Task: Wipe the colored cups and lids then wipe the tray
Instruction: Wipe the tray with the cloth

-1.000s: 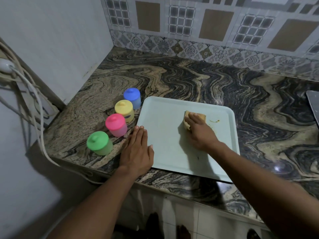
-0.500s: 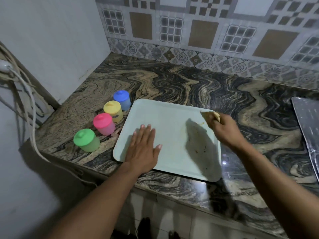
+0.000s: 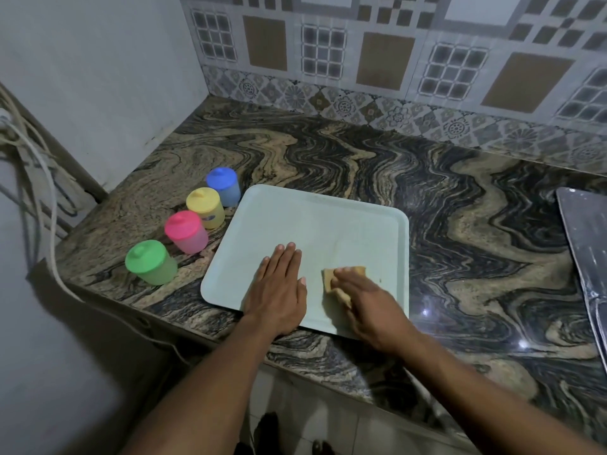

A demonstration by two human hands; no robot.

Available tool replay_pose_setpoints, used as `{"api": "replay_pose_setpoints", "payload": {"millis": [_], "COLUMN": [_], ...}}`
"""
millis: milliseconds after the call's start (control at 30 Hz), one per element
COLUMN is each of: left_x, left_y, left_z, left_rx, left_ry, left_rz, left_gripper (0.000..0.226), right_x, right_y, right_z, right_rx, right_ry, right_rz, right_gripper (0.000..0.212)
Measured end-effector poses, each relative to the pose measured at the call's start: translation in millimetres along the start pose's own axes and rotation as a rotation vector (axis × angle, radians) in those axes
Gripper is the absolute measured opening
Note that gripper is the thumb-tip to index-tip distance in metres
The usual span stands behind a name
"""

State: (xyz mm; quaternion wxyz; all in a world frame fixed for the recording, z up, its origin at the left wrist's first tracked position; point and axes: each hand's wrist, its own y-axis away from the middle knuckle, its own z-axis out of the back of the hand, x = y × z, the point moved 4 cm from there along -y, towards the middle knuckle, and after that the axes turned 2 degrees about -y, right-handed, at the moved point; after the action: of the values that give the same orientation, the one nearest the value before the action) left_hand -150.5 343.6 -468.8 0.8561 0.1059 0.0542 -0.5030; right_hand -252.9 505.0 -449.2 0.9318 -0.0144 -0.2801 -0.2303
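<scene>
Left hand (image 3: 279, 287) flat, palm down, fingers straight and together, pressing the near-left part of the tray (image 3: 315, 221); wrist crosses the tray's near edge. Nothing gripped. Right hand (image 3: 368, 300) just right of it, fingers curled down over a yellow sponge (image 3: 341, 279), pinning it to the tray surface near the near-right corner. Sponge sticks out past the fingertips on the far and left sides. Hands close, not touching.

Tray is pale green, rectangular, rounded corners, lying flat on the marbled counter (image 3: 460, 205), near edge close to the counter's front edge.

Left of the tray, four lidded cups in a diagonal row, all upright on the counter: green cup (image 3: 151, 262) nearest and furthest left, then pink cup (image 3: 186, 232), yellow cup (image 3: 205, 207), blue cup (image 3: 223, 186) farthest, just beside the tray's far-left corner. Lids on all four.

Far right: edge of a metal sheet (image 3: 584, 257) on the counter, well apart from the tray. Cables (image 3: 36, 178) hang at the far left wall. Patterned tiled wall (image 3: 361, 60) behind the counter.
</scene>
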Motion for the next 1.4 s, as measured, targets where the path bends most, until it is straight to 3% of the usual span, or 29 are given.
{"api": "replay_pose_setpoints", "payload": {"millis": [100, 167, 267, 367, 433, 500, 600, 800, 900, 967, 1067, 1133, 1200, 1333, 1400], "left_x": [-0.5, -1.5, -1.0, -1.0, -0.7, -0.5, -0.2, -0.1, 0.0, -0.9, -1.1, -1.5, -1.5, -0.1, 0.3], "left_y": [0.7, 0.0, 0.2, 0.0, -0.4, -1.1, -0.8, -1.5, -0.9, -0.8, -0.8, -0.5, -0.2, -0.7, -1.0], "left_z": [-0.2, -0.3, -1.1, -1.2, -0.8, -1.3, -1.0, 0.2, -0.4, -0.6, -0.5, -0.3, -1.1, -2.3, -2.5], "left_rx": [0.009, 0.004, 0.006, 0.013, 0.012, 0.017, 0.013, 0.021, 0.018, 0.020, 0.018, 0.022, 0.017, 0.011, 0.010], "left_ry": [-0.011, -0.023, -0.029, -0.024, -0.023, -0.021, -0.021, -0.013, -0.009, -0.006, -0.014, -0.010, -0.014, -0.011, -0.007], "left_rz": [0.001, 0.001, 0.003, 0.004, 0.006, 0.009, 0.008, 0.007, 0.011, 0.010, 0.013, 0.008, 0.004, 0.009, 0.008], "left_gripper": [0.063, 0.063, 0.064, 0.064, 0.064, 0.064, 0.065, 0.063, 0.064, 0.064, 0.064, 0.064, 0.064, 0.065, 0.065], "right_x": [12.3, 5.2, -15.0, -23.7, -24.0, -22.8, -18.8, 14.0, 14.3, -1.6, -34.1, -45.3, -52.6, -57.5, -54.7], "right_y": [47.4, 45.4, 0.1, -65.1, -108.4, -135.7, -133.3, 2.4, 50.5, 47.3, 4.4, -30.4, -65.9, -82.6, -57.4], "right_z": [-1.5, 21.7, 73.4, 108.9, 106.3, 82.3, 37.8, -6.6, 13.6, 40.6, 96.4, 121.7, 126.3, 73.3, 47.1], "right_rx": [0.129, 0.144, -0.122, -0.331, -0.285, -0.137, -0.006, 0.112, 0.160, 0.115, -0.158, -0.251, -0.226, 0.022, 0.010], "right_ry": [-0.031, -0.104, -0.224, -0.152, -0.045, 0.073, 0.156, -0.023, -0.113, -0.153, -0.185, -0.111, -0.003, 0.190, 0.202], "right_rz": [0.062, -0.031, -0.202, -0.235, -0.212, -0.171, -0.123, 0.117, 0.067, -0.030, -0.170, -0.205, -0.214, -0.201, -0.195], "right_gripper": [0.058, 0.043, 0.023, 0.016, 0.021, 0.027, 0.034, 0.053, 0.047, 0.037, 0.029, 0.024, 0.026, 0.034, 0.043]}}
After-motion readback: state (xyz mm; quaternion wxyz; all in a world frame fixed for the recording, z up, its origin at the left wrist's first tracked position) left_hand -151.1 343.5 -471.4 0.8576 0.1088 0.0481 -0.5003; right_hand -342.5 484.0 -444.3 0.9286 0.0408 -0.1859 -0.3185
